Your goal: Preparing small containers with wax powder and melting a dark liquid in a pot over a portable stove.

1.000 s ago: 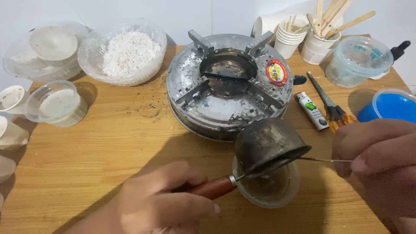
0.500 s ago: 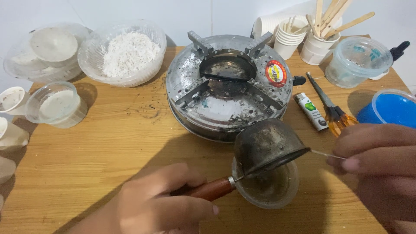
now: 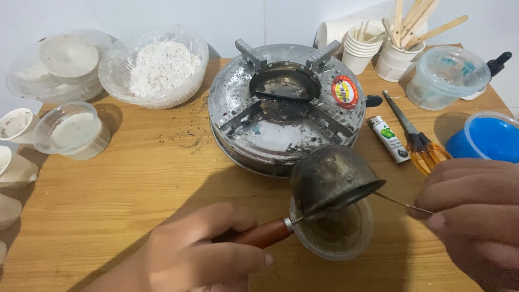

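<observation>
Head view: the left hand [image 3: 208, 254] is closed around the wooden handle of one small blackened pot [image 3: 331, 180], tipped mouth-down over one clear plastic cup [image 3: 338, 230] near the table's [image 3: 135, 178] front edge. The right hand [image 3: 476, 213] pinches one thin wire [image 3: 400, 203] running under the pot's rim. Since a second ago the pot has tipped slightly further and the wire now slants downward instead of lying level. One round metal stove [image 3: 286, 108] sits at the table's centre; one lighter [image 3: 388, 138] and one orange-handled tool [image 3: 416, 138] lie toward the right edge.
</observation>
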